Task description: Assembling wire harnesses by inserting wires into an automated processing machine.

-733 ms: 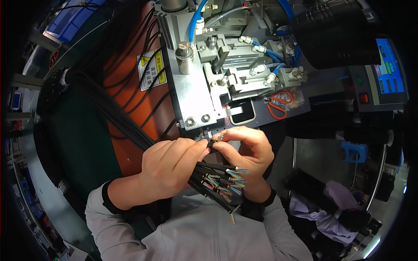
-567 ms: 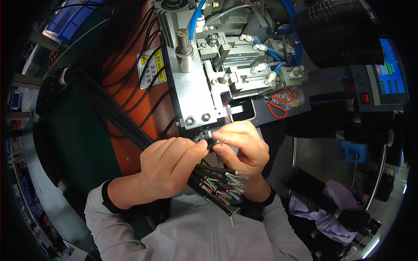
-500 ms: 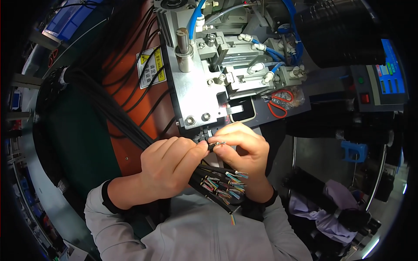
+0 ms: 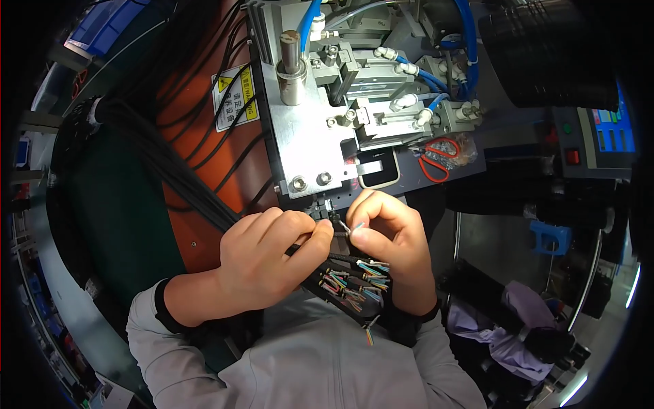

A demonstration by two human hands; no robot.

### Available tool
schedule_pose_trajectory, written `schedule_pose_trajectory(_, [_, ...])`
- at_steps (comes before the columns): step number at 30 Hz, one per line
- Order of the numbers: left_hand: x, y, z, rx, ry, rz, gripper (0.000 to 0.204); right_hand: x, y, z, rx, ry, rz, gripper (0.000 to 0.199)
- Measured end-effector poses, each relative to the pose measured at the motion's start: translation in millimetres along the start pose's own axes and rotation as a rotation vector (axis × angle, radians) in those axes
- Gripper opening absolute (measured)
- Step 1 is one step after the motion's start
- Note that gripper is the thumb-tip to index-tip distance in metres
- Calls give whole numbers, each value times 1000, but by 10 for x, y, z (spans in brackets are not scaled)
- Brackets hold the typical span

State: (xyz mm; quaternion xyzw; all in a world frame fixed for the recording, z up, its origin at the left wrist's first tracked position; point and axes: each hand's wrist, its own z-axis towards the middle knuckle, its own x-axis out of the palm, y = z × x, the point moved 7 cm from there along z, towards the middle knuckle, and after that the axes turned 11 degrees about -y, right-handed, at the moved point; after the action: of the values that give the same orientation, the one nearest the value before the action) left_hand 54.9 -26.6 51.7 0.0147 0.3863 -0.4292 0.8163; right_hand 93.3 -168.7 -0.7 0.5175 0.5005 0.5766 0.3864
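Note:
My left hand (image 4: pixel 269 255) is closed around a black cable, pinching it near its stripped end between thumb and forefinger. Thin wires (image 4: pixel 349 227) stick out there, and my right hand (image 4: pixel 388 235) pinches their tips between thumb and forefinger. Below the hands hangs a bundle of black cables (image 4: pixel 325 290), whose stripped ends (image 4: pixel 371 273) fan out in several colours. One cable end (image 4: pixel 368 330) droops lower than the others. Just beyond my fingertips is a small dark metal fixture (image 4: pixel 324 206) at the machine's front edge.
A metal machine (image 4: pixel 306 136) with blue air hoses (image 4: pixel 470 48) stands ahead. Red-handled scissors (image 4: pixel 436 160) lie to its right. Long black cables (image 4: pixel 163 157) run along the left over an orange-brown surface (image 4: pixel 211 238). A control screen (image 4: pixel 613 129) stands at far right.
My right hand has drawn slightly right and away from my left fingertips, its fingers now on the coloured wire tips. My left hand stays nearly in place on the cable.

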Motion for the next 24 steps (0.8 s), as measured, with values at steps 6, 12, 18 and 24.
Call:
schedule_pose_trajectory(6, [100, -33, -68, 17, 92, 93, 33, -111, -275, -4, 95, -167, 75, 10])
schedule_pose_trajectory(12, [249, -24, -106, -4, 253, 237, 28, 19, -92, 80, -485, -184, -665, 9])
schedule_pose_trajectory(18, [274, -30, -129, 1, 248, 360, 24, 82, -138, 48, -491, -130, -768, 8])
schedule_pose_trajectory(24, [269, -8, -82, 12, 224, 294, 22, -67, -407, 54, -258, -260, -448, 8])
